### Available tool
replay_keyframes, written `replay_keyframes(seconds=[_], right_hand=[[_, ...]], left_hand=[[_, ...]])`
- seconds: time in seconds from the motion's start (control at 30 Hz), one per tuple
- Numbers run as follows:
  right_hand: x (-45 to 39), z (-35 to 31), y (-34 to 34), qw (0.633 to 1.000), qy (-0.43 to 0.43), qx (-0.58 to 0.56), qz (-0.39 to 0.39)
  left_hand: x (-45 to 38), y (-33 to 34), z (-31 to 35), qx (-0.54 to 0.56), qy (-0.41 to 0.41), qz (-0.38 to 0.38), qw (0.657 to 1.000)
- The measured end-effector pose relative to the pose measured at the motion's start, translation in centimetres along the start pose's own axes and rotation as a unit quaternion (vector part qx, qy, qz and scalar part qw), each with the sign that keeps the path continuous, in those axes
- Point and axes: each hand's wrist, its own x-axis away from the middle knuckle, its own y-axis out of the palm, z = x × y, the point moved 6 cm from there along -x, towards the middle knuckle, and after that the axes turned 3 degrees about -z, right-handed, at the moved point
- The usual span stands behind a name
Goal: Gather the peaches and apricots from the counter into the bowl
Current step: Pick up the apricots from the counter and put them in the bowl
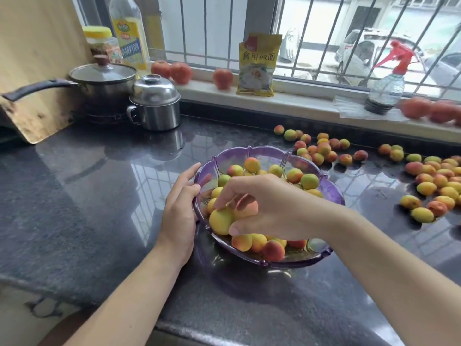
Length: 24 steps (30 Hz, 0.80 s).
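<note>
- While the right hand hangs over the purple bowl, its fingers and thumb curl round two fruits: a smooth yellow one and a pink-orange one, both above the bowl's 8 o'clock side.
- Left hand lies against the bowl's scalloped rim at 9 o'clock, fingers nearly straight along the outside and thumb hooked over the edge.
- Translucent and flower-shaped, with a ridged lip, the bowl sits mid-counter and already holds well over a dozen small round fruits in yellow, green and blushed red.
- Loose apricots and peaches lie scattered on the counter from 1 to 3 o'clock of the bowl, too many and too overlapped to count surely.
- Dark speckled stone counter is polished and mirrors the window bars.
- At 11 o'clock stand a lidded saucepan and a shiny steel mug-pot.
- On the sill: three red tomatoes at 12 o'clock, a yellow packet, a spray bottle with a red trigger, and more tomatoes, blurred, at 2 o'clock.
</note>
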Motion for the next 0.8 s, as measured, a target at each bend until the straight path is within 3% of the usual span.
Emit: replay_keyframes(seconds=[0.27, 0.43, 0.5, 0.57, 0.7, 0.8], right_hand=[[0.2, -0.6, 0.8, 0.995, 0.028, 0.088, -0.023], [0.7, -0.5, 0.1, 0.997, 0.027, 0.062, -0.036], [1.3, 0.4, -2.0, 0.999, 0.028, 0.016, 0.035], [2.0, 3.1, -5.6, 0.984, 0.04, -0.003, 0.176], [5.2, 15.0, -10.4, 0.875, 0.183, -0.034, 0.446], [7.4, 22.4, -8.7, 0.824, 0.31, 0.026, 0.473]], left_hand=[[0.2, 0.2, 0.3, -0.001, -0.002, -0.004, 1.0], [0.3, 0.2, 0.3, -0.009, -0.002, -0.009, 1.0], [0.4, 0.2, 0.3, 0.005, -0.004, -0.007, 1.0], [0.3, 0.1, 0.2, 0.019, -0.007, -0.006, 1.0], [0.2, 0.2, 0.1, 0.026, -0.002, -0.005, 1.0], [0.3, 0.3, 0.0, 0.026, 0.004, -0.005, 1.0]])
